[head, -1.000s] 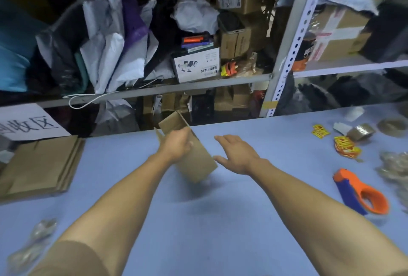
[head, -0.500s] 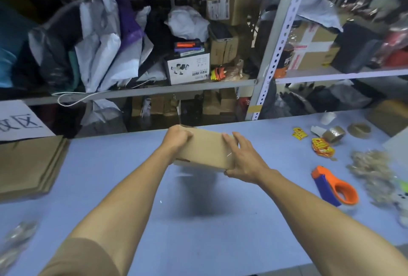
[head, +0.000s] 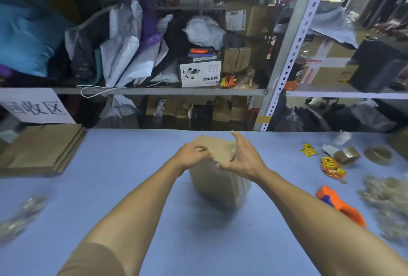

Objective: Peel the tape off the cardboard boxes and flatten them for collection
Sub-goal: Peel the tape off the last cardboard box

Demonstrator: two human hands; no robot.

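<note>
A small brown cardboard box (head: 217,178) stands in the middle of the light blue table (head: 123,187), tipped a little to one side. It looks closed, so what is inside cannot be seen.

The person's left hand (head: 191,154) is at the top left corner of the box with its fingers curled, pinching at the top edge. The picture is too blurry there to tell if it holds tape or just the cardboard. The right hand (head: 244,157) is at the top right corner. Its fingers are spread and mostly straight, and the thumb side touches the box top. It does not hold anything.

A flat pile of brown cardboard sheets (head: 42,150) lies at the far left edge of the table, well apart from the box. On the right side lie an orange and blue tape cutter (head: 340,205), two brown tape rolls (head: 346,154), some small red and yellow packets (head: 331,166) and a heap of crumpled clear tape (head: 388,200). Another bit of crumpled clear stuff (head: 22,216) lies near the left edge.

The table around the box is bare blue on all sides. Behind the table's far edge stands a grey metal shelf (head: 154,91) stuffed with bags and boxes.
</note>
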